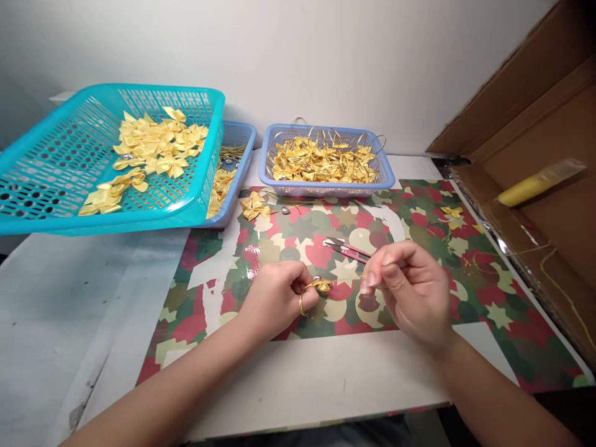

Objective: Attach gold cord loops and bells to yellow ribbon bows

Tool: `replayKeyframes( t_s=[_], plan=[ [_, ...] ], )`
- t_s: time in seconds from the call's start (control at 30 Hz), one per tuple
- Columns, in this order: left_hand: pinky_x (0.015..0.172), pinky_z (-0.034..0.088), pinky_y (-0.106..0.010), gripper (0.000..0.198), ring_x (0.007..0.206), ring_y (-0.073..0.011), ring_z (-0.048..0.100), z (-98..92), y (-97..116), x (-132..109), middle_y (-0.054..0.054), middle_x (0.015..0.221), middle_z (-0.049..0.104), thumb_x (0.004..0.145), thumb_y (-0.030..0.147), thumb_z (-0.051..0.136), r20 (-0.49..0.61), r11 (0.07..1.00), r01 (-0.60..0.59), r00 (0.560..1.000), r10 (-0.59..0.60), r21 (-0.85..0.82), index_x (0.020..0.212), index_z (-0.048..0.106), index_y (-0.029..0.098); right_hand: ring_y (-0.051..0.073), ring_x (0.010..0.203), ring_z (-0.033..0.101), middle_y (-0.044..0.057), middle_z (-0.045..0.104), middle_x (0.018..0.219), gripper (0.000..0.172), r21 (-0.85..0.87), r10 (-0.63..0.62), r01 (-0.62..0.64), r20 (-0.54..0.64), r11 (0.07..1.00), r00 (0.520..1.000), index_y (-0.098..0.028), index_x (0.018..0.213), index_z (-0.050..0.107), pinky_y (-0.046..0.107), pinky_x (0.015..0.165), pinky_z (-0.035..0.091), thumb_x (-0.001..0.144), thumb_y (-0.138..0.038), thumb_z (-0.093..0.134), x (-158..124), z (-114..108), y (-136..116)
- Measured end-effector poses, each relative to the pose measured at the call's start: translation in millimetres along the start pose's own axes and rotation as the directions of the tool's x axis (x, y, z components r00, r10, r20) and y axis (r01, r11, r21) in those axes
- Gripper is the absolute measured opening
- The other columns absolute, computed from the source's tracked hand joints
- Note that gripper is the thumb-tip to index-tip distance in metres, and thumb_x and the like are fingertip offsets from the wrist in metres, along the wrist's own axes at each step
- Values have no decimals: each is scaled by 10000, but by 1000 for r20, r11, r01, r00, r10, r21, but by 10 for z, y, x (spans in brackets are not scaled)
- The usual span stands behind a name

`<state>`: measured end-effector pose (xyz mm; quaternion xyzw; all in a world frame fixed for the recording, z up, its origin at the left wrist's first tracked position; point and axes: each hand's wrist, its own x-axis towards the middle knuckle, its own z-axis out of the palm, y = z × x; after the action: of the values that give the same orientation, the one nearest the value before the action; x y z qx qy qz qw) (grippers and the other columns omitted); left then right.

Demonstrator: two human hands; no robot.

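My left hand (278, 296) is closed around a small gold ribbon bow (319, 285) with a tiny bell, held just above the patterned mat (465, 292). My right hand (410, 288) sits to the right of it, fingers pinched on a thin gold thread that runs toward the bow. Small red-handled snips (347, 249) lie on the mat just behind both hands. Another gold bow (254, 205) rests on the mat further back.
A tilted turquoise basket (56, 155) of yellow bows stands at back left, partly over a blue basket (239, 161). A second blue basket (379, 167) holds gold bows with loops. A cardboard box (535, 124) with a yellow tube (535, 183) is at right.
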<state>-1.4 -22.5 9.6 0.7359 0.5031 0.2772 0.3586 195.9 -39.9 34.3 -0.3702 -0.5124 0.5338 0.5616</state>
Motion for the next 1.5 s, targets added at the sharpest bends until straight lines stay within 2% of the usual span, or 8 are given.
replayKeyframes(
  t_s=[0.23, 0.4, 0.6, 0.8, 0.93, 1.07, 1.3, 1.5],
  plan=[
    [672, 469, -279, 67, 736, -166, 586, -56, -90, 67, -17, 757, 665, 750, 125, 601, 86, 965, -213, 976, 202, 151, 772, 628, 182, 117, 683, 656, -14, 677, 747, 75, -35, -27, 31, 97, 999, 995, -242, 896, 599, 256, 600, 570, 933, -191, 558, -14, 29, 0],
    [989, 434, -382, 566, 1212, -231, 497, -393, -134, 167, -69, 1278, 583, 696, -31, 470, 273, 920, -356, 912, 305, 161, 1190, 583, 221, 104, 743, 658, -12, 676, 813, 70, -33, -2, 6, 118, 999, 993, -243, 901, 594, 247, 660, 570, 940, -199, 555, 12, 41, 34],
    [824, 485, -292, 323, 915, -167, 619, -426, 45, 119, -35, 979, 687, 806, 18, 481, -74, 916, -400, 915, 397, -34, 1011, 646, 205, 105, 808, 597, 7, 614, 935, 89, -93, -46, 59, 143, 994, 989, -252, 854, 629, 220, 619, 528, 914, -198, 591, 39, 64, 59],
    [511, 373, -224, 250, 550, -90, 462, -160, 179, -4, -47, 813, 662, 922, 364, 510, 435, 872, 121, 893, 113, -475, 965, 649, 161, 120, 786, 580, 1, 605, 856, 76, -45, -59, 64, 119, 997, 991, -258, 833, 631, 248, 641, 510, 903, -234, 611, 80, 81, 138],
    [444, 245, -202, 435, 435, -59, 303, -128, 76, 42, 42, 471, 433, 888, 488, 534, 479, 471, 440, 877, -41, -765, 614, 531, 150, 116, 705, 574, -2, 616, 799, 72, -30, 13, -10, 126, 1000, 992, -250, 826, 613, 241, 580, 491, 896, -259, 621, 78, 83, 191],
    [416, 194, -169, 316, 400, -9, 202, -100, 25, 90, 66, 535, 457, 798, 427, 691, 408, 212, 444, 892, -194, -870, 704, 599, 140, 121, 719, 567, 1, 610, 800, 66, -100, 48, -28, 204, 995, 978, -241, 831, 617, 260, 621, 488, 897, -233, 610, 41, 87, 222],
    [431, 247, -129, 233, 489, -15, 352, -27, 3, 74, 46, 616, 517, 644, 273, 851, 314, 347, 399, 908, -277, -849, 797, 709, 167, 141, 745, 577, 5, 611, 787, 78, -269, 27, 19, 166, 963, 986, -250, 838, 608, 261, 587, 463, 909, -236, 581, 38, 54, 211],
    [444, 286, -121, 277, 534, -9, 395, -32, 2, 68, 13, 792, 606, 638, 272, 852, 366, 252, 425, 896, -250, -869, 898, 764, 233, 148, 728, 581, 24, 616, 816, 109, -321, 121, -65, 158, 945, 980, -232, 827, 605, 277, 592, 475, 908, -301, 584, 36, 66, 223]
  ],
)
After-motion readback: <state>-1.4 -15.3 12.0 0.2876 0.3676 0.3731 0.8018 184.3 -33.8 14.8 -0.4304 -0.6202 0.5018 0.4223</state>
